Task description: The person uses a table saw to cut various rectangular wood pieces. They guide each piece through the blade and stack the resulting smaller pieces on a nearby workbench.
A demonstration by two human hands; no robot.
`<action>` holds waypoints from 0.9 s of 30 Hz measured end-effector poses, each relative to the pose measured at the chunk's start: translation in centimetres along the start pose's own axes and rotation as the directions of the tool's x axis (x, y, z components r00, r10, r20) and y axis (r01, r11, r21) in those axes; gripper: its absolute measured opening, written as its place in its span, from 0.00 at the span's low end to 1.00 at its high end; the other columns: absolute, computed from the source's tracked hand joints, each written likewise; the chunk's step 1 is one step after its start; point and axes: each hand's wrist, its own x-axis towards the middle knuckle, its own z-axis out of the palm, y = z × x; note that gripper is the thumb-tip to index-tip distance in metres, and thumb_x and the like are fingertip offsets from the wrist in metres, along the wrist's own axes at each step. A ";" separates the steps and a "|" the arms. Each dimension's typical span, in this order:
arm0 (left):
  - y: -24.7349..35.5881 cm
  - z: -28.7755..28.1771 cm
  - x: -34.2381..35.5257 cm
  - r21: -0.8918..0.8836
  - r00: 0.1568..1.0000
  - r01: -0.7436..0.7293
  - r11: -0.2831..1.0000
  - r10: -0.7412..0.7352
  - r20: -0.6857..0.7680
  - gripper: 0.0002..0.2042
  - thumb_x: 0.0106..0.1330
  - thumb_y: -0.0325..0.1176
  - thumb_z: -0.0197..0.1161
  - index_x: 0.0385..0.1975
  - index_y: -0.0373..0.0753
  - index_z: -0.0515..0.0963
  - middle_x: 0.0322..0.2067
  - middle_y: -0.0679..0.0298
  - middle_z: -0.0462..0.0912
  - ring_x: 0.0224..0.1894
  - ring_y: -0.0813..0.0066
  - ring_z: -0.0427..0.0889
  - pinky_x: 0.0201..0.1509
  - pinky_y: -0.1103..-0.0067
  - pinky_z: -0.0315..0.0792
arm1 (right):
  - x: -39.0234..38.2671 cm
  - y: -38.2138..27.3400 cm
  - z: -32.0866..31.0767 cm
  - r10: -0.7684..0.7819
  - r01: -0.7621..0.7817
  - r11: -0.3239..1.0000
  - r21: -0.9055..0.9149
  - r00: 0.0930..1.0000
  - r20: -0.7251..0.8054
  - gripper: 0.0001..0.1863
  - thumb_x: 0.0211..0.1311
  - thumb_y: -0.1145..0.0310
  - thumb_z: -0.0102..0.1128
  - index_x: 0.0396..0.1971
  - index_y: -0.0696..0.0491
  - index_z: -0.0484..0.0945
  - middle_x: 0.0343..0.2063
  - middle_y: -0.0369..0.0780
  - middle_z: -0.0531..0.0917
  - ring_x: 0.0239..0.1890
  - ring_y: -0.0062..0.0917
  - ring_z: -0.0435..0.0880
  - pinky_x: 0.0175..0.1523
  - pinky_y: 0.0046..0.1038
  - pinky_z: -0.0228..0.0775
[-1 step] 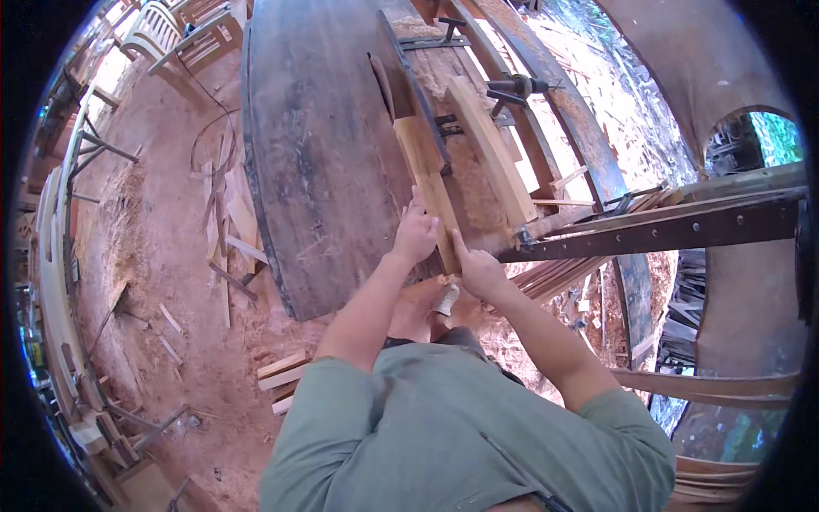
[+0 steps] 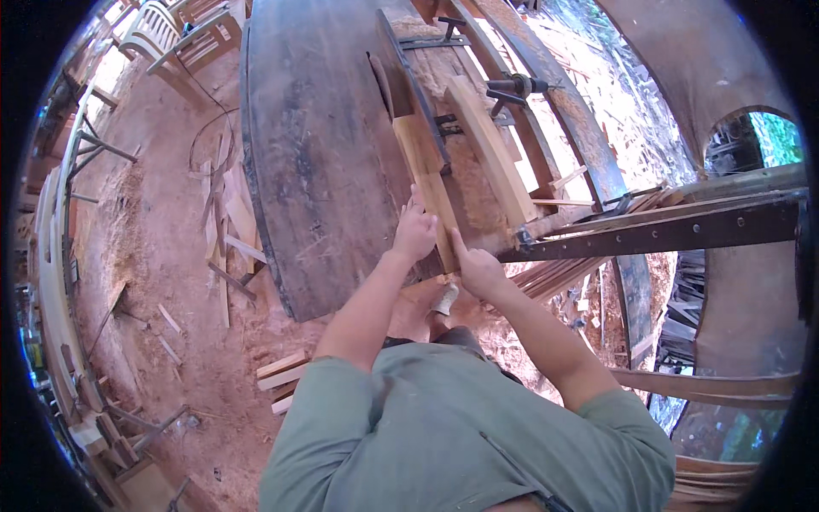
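Note:
A narrow, pale brown wooden piece [image 2: 425, 162] lies lengthwise along the right part of a dark, worn tabletop [image 2: 320, 154]. My left hand [image 2: 415, 235] is on its left side close to the near end, with the index finger stretched forward and the others bent at the edge. Across from it, my right hand [image 2: 480, 271] touches the right edge with its index finger extended; the remaining fingers are curled and partly hidden. Against the far end of the piece stands a dark upright board [image 2: 408, 81].
A thick timber block [image 2: 488, 149] sits right of the piece, beside a power drill [image 2: 516, 85]. A dark metal beam with bolts [image 2: 665, 236] reaches in from the right. Wooden chairs [image 2: 153, 30] stand far left. Offcuts [image 2: 283, 375] and sawdust cover parts of the floor.

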 end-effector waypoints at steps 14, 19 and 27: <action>-1.0 -1.4 3.7 0.019 0.999 -0.021 1.000 0.022 -0.042 0.13 0.68 0.32 0.54 0.29 0.29 0.81 0.71 0.40 0.46 0.73 0.46 0.51 0.73 0.52 0.49 | 4.7 -0.1 -2.3 0.110 -0.103 0.994 -0.043 0.972 0.208 0.47 0.53 0.75 0.54 0.71 0.65 0.39 0.28 0.53 0.82 0.33 0.48 0.83 0.41 0.46 0.74; -1.3 -2.6 5.6 0.077 0.999 0.020 0.997 -0.023 0.029 0.15 0.70 0.32 0.53 0.31 0.26 0.80 0.72 0.41 0.42 0.74 0.48 0.48 0.74 0.54 0.44 | 7.0 0.7 -2.1 0.111 -0.096 0.992 -0.083 0.974 0.199 0.46 0.56 0.71 0.54 0.71 0.65 0.39 0.28 0.54 0.82 0.33 0.48 0.83 0.40 0.46 0.75; -1.8 -4.2 8.1 0.068 0.998 0.056 0.996 -0.055 -0.019 0.15 0.69 0.34 0.53 0.41 0.26 0.79 0.71 0.42 0.47 0.72 0.50 0.55 0.74 0.56 0.48 | 10.6 0.0 -4.0 0.188 -0.177 0.982 -0.065 0.950 0.250 0.41 0.61 0.73 0.45 0.73 0.58 0.39 0.37 0.58 0.82 0.40 0.49 0.84 0.46 0.46 0.76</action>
